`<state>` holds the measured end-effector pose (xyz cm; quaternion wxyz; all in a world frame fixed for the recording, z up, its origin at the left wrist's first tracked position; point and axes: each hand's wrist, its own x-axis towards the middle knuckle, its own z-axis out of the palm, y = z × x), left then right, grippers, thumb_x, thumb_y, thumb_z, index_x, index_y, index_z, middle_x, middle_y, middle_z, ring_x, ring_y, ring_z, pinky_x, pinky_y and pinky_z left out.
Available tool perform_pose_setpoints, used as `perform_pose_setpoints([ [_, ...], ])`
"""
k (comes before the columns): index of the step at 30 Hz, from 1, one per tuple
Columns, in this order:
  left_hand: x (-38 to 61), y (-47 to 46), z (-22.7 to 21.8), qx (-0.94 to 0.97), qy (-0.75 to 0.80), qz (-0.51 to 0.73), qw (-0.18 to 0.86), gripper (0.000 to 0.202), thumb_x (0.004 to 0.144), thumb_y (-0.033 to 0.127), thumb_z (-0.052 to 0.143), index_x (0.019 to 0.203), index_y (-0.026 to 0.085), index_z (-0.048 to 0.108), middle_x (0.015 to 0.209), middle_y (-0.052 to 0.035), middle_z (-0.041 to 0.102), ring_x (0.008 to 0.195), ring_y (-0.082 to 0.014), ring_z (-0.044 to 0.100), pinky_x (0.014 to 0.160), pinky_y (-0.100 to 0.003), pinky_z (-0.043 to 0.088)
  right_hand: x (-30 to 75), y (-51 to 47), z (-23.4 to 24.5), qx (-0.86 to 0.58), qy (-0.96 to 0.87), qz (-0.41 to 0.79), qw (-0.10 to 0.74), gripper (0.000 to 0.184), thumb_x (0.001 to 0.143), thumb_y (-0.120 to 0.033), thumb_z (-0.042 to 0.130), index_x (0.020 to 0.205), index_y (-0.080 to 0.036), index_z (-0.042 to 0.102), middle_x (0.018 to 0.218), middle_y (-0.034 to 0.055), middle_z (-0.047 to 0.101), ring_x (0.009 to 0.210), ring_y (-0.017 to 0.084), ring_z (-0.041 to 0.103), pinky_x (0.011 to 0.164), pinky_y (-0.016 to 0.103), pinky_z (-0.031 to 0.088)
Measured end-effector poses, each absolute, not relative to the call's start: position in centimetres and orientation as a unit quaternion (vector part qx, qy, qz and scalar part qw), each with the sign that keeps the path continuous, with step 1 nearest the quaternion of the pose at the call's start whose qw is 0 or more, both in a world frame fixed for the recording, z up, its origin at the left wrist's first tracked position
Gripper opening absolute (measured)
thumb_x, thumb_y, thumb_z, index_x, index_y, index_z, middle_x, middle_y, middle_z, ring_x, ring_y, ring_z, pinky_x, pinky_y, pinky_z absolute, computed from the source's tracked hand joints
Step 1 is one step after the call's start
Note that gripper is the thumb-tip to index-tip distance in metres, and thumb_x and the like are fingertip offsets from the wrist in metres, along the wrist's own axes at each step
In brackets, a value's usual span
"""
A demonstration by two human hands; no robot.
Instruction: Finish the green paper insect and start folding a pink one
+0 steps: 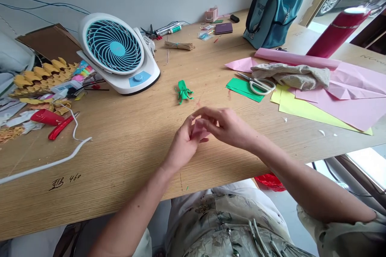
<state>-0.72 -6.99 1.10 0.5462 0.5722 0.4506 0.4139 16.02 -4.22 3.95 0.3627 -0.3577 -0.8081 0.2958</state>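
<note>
Between my two hands is a small folded piece of pink paper (199,129), partly hidden by my fingers. My left hand (184,141) grips it from the left, thumb along its lower side. From the right my right hand (227,125) bends over it, with fingertips closed on the paper's upper part. Both hands are just above the wooden table (126,140), near its front edge. Beyond them lies a green folded paper figure (183,92) with thin curled limbs, touched by neither hand.
A white fan (114,48) stands back left. To the right are scissors (261,86) on green paper (241,89), a grey cloth glove (292,75), yellow paper (301,106) and pink sheets (350,108). Behind these stand a teal bag (268,20) and a red flask (337,32).
</note>
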Motion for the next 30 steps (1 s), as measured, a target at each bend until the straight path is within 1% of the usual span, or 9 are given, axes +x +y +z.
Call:
perform_pose_setpoints([
  [2, -0.8, -6.4, 0.5, 0.499, 0.441, 0.455, 0.591, 0.049, 0.084, 0.028, 0.070, 0.129, 0.022, 0.053, 0.120, -0.0067, 0.068, 0.105, -0.0202, 0.066, 0.084, -0.033, 0.058, 16.8, -3.4, 3.6, -0.353, -0.764, 0.282, 0.460, 0.022, 0.096, -0.021, 0.051, 0.113, -0.019, 0.065, 0.085, 0.0017, 0.069, 0.070, 0.011, 0.061, 0.066, 0.024, 0.046],
  [4, -0.8, -6.2, -0.2, 0.457, 0.431, 0.487, 0.607, 0.044, 0.081, 0.026, 0.073, 0.122, 0.020, 0.059, 0.117, -0.0058, 0.068, 0.104, -0.0178, 0.065, 0.087, -0.030, 0.056, 17.4, -2.7, 2.7, -0.407, -0.676, 0.244, 0.565, 0.018, 0.096, -0.029, 0.053, 0.105, -0.019, 0.066, 0.089, 0.0038, 0.067, 0.074, 0.013, 0.060, 0.066, 0.026, 0.047],
  [7, -0.6, -6.4, -0.7, 0.427, 0.408, 0.516, 0.620, 0.037, 0.079, 0.024, 0.074, 0.114, 0.017, 0.063, 0.112, -0.0053, 0.070, 0.103, -0.0154, 0.064, 0.092, -0.027, 0.052, 17.7, -2.1, 1.2, -0.436, -0.661, 0.346, 0.504, 0.027, 0.092, -0.039, 0.060, 0.108, -0.018, 0.066, 0.091, 0.0051, 0.067, 0.073, 0.014, 0.060, 0.064, 0.026, 0.048],
  [11, -0.3, -6.7, -0.9, 0.429, 0.407, 0.521, 0.616, 0.032, 0.081, 0.024, 0.071, 0.112, 0.017, 0.065, 0.111, -0.0049, 0.071, 0.101, -0.0155, 0.064, 0.089, -0.025, 0.052, 16.8, -2.4, 0.4, -0.389, -0.705, 0.459, 0.376, 0.024, 0.090, -0.037, 0.062, 0.100, -0.016, 0.066, 0.090, 0.0044, 0.067, 0.071, 0.013, 0.059, 0.063, 0.025, 0.046],
  [17, -0.9, -6.9, -0.6, 0.442, 0.425, 0.492, 0.618, 0.030, 0.076, 0.022, 0.070, 0.106, 0.016, 0.068, 0.100, -0.0035, 0.073, 0.089, -0.0156, 0.065, 0.081, -0.026, 0.053, 16.6, -2.9, 0.5, -0.348, -0.742, 0.451, 0.353, 0.022, 0.091, -0.025, 0.057, 0.110, -0.016, 0.063, 0.084, -0.0003, 0.061, 0.058, 0.008, 0.044, 0.053, 0.021, 0.036],
  [19, -1.1, -6.9, -0.4, 0.426, 0.416, 0.476, 0.648, 0.032, 0.076, 0.025, 0.069, 0.107, 0.017, 0.068, 0.100, -0.0045, 0.073, 0.083, -0.0159, 0.065, 0.075, -0.027, 0.054, 16.8, -2.8, 0.6, -0.341, -0.752, 0.439, 0.354, 0.022, 0.091, -0.023, 0.056, 0.111, -0.017, 0.063, 0.092, 0.0025, 0.063, 0.064, 0.009, 0.048, 0.057, 0.021, 0.039],
  [23, -1.0, -7.1, -0.1, 0.422, 0.406, 0.468, 0.661, 0.028, 0.077, 0.024, 0.068, 0.105, 0.018, 0.067, 0.097, -0.0032, 0.071, 0.080, -0.0150, 0.064, 0.070, -0.026, 0.055, 17.1, -2.7, 0.8, -0.318, -0.765, 0.434, 0.354, 0.017, 0.092, -0.027, 0.057, 0.104, -0.018, 0.064, 0.108, 0.0084, 0.062, 0.092, 0.017, 0.058, 0.073, 0.027, 0.048],
  [27, -0.8, -7.2, 0.1, 0.411, 0.418, 0.460, 0.667, 0.020, 0.077, 0.021, 0.065, 0.096, 0.017, 0.067, 0.092, -0.0016, 0.069, 0.080, -0.0152, 0.064, 0.064, -0.023, 0.053, 17.3, -2.5, 0.7, -0.272, -0.757, 0.472, 0.360, 0.022, 0.095, -0.038, 0.055, 0.092, -0.017, 0.062, 0.107, 0.0095, 0.062, 0.100, 0.020, 0.060, 0.084, 0.034, 0.050],
  [30, -1.0, -7.2, 0.1, 0.385, 0.403, 0.458, 0.693, 0.024, 0.076, 0.020, 0.064, 0.100, 0.017, 0.066, 0.096, -0.0027, 0.069, 0.084, -0.0165, 0.066, 0.065, -0.024, 0.055, 17.5, -2.3, 0.7, -0.265, -0.747, 0.490, 0.362, 0.027, 0.095, -0.044, 0.056, 0.091, -0.018, 0.060, 0.105, 0.0093, 0.062, 0.103, 0.021, 0.059, 0.086, 0.036, 0.050],
])
